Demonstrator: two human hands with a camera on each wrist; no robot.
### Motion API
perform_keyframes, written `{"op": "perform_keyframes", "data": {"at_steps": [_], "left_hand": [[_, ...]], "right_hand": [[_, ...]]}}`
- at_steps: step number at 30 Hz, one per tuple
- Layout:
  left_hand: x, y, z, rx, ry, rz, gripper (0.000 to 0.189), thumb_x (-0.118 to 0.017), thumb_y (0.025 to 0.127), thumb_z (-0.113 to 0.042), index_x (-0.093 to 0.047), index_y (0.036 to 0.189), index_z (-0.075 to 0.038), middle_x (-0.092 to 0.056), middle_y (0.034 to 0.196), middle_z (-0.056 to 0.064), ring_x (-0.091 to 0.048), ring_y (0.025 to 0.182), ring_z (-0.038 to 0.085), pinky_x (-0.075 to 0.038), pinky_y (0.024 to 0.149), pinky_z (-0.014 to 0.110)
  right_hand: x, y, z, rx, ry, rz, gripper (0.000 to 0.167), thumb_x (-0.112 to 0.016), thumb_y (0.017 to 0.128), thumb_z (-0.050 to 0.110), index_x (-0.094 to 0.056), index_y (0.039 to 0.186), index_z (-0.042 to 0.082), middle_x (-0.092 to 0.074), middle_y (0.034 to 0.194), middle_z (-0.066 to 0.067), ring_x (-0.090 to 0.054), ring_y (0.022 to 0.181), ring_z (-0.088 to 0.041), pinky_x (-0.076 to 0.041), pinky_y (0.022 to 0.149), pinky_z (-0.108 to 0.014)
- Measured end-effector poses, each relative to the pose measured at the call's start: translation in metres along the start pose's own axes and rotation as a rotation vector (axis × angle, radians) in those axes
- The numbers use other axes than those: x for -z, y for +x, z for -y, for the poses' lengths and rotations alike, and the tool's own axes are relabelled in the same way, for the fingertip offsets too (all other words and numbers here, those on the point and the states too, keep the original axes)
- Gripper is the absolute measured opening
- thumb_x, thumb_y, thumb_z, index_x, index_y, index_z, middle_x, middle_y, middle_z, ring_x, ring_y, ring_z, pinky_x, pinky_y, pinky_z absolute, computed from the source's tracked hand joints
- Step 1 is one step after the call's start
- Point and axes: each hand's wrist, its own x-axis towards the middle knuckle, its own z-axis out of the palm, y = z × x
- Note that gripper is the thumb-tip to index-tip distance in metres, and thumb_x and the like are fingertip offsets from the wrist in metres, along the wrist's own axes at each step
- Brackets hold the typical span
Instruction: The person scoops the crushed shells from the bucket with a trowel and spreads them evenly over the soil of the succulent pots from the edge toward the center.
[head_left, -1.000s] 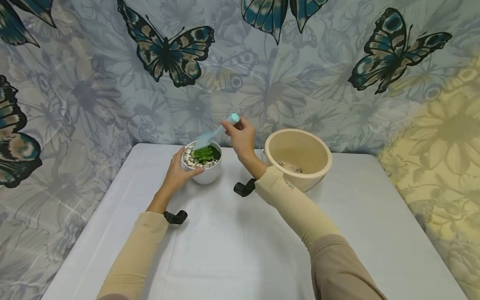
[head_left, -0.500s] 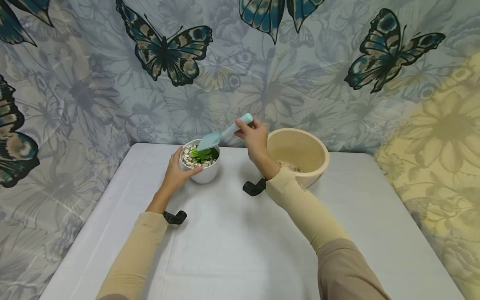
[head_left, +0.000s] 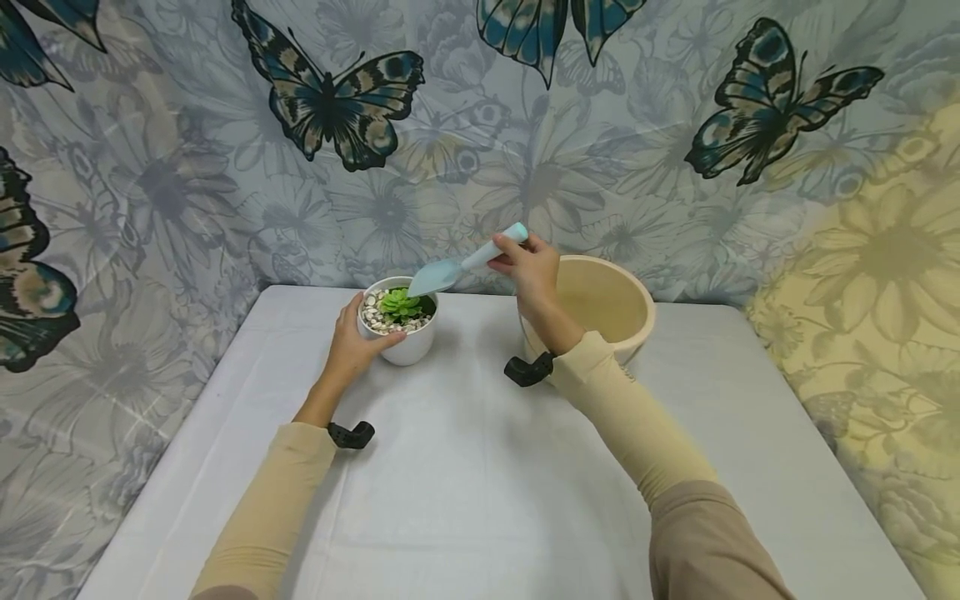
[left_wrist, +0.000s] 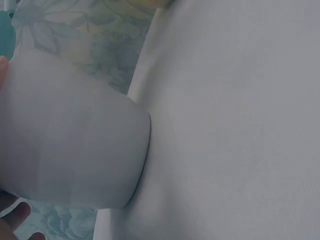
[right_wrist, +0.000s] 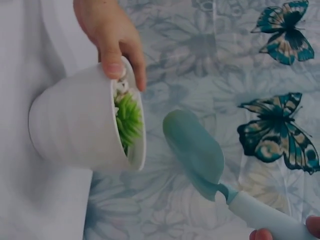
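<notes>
while pebbly around succulent [head_left: 400,307], pot [head_left: 411,347] in left hand's [head_left: 356,340] grip (trowel [head_left: 437,277]: right hand's [head_left: 536,273] pinch)

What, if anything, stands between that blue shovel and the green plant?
Nothing visible. In the right wrist view, an open gap separates the blue shovel from the white pot holding the green plant. The left hand grips the pot on the side away from the shovel.

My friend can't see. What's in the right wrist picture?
A left hand grips a smooth, white, round pot holding a spiky green plant and whitish pebbles. The right hand, barely in view, holds a pale blue, scoop-shaped trowel near it, before a grey-blue, butterfly-printed backdrop.
</notes>
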Motion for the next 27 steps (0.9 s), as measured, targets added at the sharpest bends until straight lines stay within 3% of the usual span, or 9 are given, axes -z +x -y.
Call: {"op": "perform_keyframes", "data": {"at_steps": [8, 19, 27], "left_hand": [[-0.005, -0.004, -0.008, -0.001, 0.014, -0.061, 0.113, -0.079, 0.076, -0.052, -0.012, 0.157, -0.011, -0.021, 0.159, 0.019, -0.021, 0.146, 0.037, -0.026, 0.116, 0.059], [-0.004, -0.003, -0.01, -0.022, 0.079, -0.065, 0.113, -0.077, 0.076, -0.054, -0.01, 0.157, -0.011, -0.016, 0.16, 0.018, -0.017, 0.147, 0.041, -0.021, 0.115, 0.063], [-0.002, 0.003, -0.02, -0.095, 0.11, -0.062, 0.114, -0.079, 0.075, -0.052, -0.011, 0.157, -0.012, -0.01, 0.162, 0.015, -0.007, 0.15, 0.037, -0.009, 0.118, 0.061]], "right_hand": [[0.014, 0.004, 0.007, -0.015, 0.051, -0.041, 0.007, -0.07, 0.088, 0.004, -0.067, 0.094, 0.002, -0.069, 0.086, -0.003, -0.07, 0.072, -0.012, -0.06, 0.069, -0.025], [0.038, 0.007, 0.017, -0.045, 0.094, -0.016, 0.009, -0.068, 0.09, 0.006, -0.067, 0.097, 0.001, -0.068, 0.088, -0.005, -0.071, 0.073, -0.014, -0.06, 0.071, -0.025], [0.062, 0.008, 0.028, -0.068, 0.17, 0.0, 0.004, -0.067, 0.089, 0.004, -0.066, 0.092, 0.001, -0.069, 0.08, -0.006, -0.071, 0.07, -0.016, -0.06, 0.071, -0.027]]}}
